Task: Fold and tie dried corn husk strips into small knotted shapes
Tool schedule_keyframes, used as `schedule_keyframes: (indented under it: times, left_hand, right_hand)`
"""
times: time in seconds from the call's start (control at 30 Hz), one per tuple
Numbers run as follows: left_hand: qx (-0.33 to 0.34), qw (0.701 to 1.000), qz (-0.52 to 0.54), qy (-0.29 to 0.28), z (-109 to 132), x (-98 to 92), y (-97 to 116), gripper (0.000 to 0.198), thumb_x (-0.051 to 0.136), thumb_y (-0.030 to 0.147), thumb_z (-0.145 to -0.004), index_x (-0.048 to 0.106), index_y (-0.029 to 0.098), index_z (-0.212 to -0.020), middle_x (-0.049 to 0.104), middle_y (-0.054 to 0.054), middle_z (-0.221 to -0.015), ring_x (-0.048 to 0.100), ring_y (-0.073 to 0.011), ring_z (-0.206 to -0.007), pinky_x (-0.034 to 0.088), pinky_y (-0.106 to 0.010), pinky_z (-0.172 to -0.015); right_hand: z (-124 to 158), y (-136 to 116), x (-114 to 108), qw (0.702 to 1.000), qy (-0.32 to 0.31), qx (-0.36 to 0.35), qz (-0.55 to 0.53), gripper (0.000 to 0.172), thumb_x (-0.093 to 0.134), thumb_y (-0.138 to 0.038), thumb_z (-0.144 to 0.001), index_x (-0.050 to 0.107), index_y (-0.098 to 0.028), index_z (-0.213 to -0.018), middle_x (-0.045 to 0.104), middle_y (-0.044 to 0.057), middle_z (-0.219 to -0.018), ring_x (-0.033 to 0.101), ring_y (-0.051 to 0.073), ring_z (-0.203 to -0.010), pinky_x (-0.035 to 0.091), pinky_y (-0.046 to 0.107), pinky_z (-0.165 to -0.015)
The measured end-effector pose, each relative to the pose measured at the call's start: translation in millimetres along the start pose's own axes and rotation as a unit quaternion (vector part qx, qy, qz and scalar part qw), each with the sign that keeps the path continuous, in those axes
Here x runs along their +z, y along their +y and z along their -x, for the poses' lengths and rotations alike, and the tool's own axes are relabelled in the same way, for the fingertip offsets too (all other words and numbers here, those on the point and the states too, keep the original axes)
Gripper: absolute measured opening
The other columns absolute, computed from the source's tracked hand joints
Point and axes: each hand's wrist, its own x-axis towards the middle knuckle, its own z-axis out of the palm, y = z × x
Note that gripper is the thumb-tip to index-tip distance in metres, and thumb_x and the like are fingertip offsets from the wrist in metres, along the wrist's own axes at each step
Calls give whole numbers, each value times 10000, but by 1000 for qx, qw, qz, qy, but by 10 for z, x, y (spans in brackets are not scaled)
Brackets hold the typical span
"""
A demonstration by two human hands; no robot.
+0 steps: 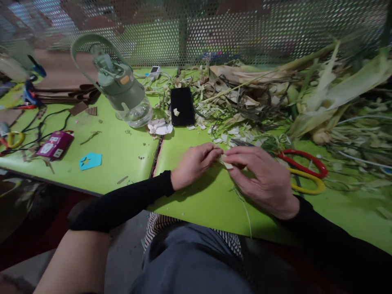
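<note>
Over the green table (183,200), my two hands meet with pinched fingertips. A small pale scrap (227,165), perhaps a piece of husk, sits between the fingers of my right hand (263,175). My left hand (196,165) is closed at its fingertips against the same spot; its grip is partly hidden. Scissors with one red and one yellow handle (318,163) lie behind my right hand, which covers their middle. Thin green strands (240,196) lie on the table below the right palm. Cut pale bits (234,131) are scattered just beyond my fingers.
Dried corn husks (245,98) and leafy scraps heap along the back right. A black phone (183,108), a crumpled tissue (159,126) and a green-lidded bottle (122,87) stand or lie mid-table. Leftward are a purple box (55,145), a blue paper piece (90,161) and folded brown sheets (61,92).
</note>
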Motion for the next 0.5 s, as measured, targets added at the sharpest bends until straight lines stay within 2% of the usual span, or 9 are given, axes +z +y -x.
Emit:
schedule_keyframes:
  times: [0.1,0.17,0.3,0.5]
  left_hand:
    - [-44,992,114,-19,-22,31,-25,262,560,293,-999,573,160,-774,589,25,-669,545,-75,-602,471,-213,-611]
    - [-95,972,212,-35,-35,49,-32,256,579,313,-1002,588,148,-807,617,14,-689,592,-71,-613,528,-215,-641]
    - [-177,931,312,-63,-43,41,15,226,589,283,-1007,587,134,-836,664,-1,-712,648,-70,-629,582,-228,-694]
    - [-201,915,344,-63,-31,8,99,235,555,260,-1023,591,134,-828,689,-10,-716,652,-67,-622,582,-234,-709]
  right_hand:
    - [-5,21,18,992,-50,74,-93,183,605,-209,-940,728,-327,-1008,784,19,-999,739,241,-867,578,396,-767]
    - [-15,53,18,987,-56,107,-106,155,596,-250,-962,725,-319,-1014,781,19,-965,735,228,-833,576,382,-750]
    - [-32,99,-1,992,-50,91,-78,131,610,-275,-971,727,-306,-1023,771,34,-955,724,230,-849,569,397,-781]
    - [-35,89,-29,997,-41,68,-20,116,639,-272,-955,740,-321,-986,753,43,-907,703,249,-829,555,421,-768]
